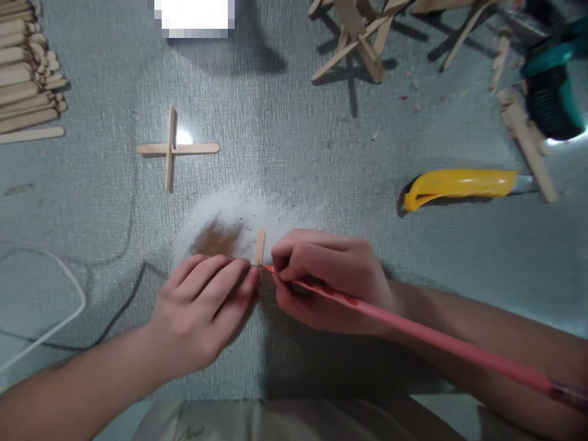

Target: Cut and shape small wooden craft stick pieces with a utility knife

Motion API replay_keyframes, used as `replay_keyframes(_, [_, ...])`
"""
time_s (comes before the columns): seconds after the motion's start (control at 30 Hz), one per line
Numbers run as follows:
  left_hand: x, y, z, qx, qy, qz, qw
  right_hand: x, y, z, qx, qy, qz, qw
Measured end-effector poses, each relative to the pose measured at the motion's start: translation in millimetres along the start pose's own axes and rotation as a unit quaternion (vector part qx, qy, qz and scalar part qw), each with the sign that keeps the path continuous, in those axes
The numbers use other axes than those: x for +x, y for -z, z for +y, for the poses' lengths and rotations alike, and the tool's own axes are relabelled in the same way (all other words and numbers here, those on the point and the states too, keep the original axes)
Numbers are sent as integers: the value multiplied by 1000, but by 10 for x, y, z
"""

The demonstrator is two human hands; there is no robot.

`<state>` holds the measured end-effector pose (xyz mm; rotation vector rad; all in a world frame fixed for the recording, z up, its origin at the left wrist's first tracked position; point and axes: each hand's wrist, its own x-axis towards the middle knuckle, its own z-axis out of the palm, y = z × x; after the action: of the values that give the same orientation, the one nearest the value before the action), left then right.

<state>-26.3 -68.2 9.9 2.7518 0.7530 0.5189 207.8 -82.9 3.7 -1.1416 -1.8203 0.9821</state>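
My right hand [337,278] grips a long pink pencil [441,340], its tip touching a craft stick [260,244] just beyond my left fingertips. A dark purplish band shows at the pencil's far end. My left hand [197,312] is closed, its thumb and fingertips pinching the lower part of that stick, which they hide. Whether a second piece lies under those fingers I cannot tell. Above my left hand, two craft sticks form a cross [171,149] on the table. A worn patch [218,237] with brown and whitish marks lies just past my left knuckles.
A pile of craft sticks [22,79] fills the far left. A yellow utility knife [463,182] lies to the right, beside loose sticks [528,147] and a teal-and-black tool [554,92]. An assembled stick structure [358,46] stands at the back. A white cable [80,294] curves at left.
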Motion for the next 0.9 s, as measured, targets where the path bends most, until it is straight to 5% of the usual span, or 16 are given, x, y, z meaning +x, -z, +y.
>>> replay_keyframes(0.9, [36, -13, -2, -11, 10, 8, 1000, 13, 3, 7, -16, 14, 0, 1000])
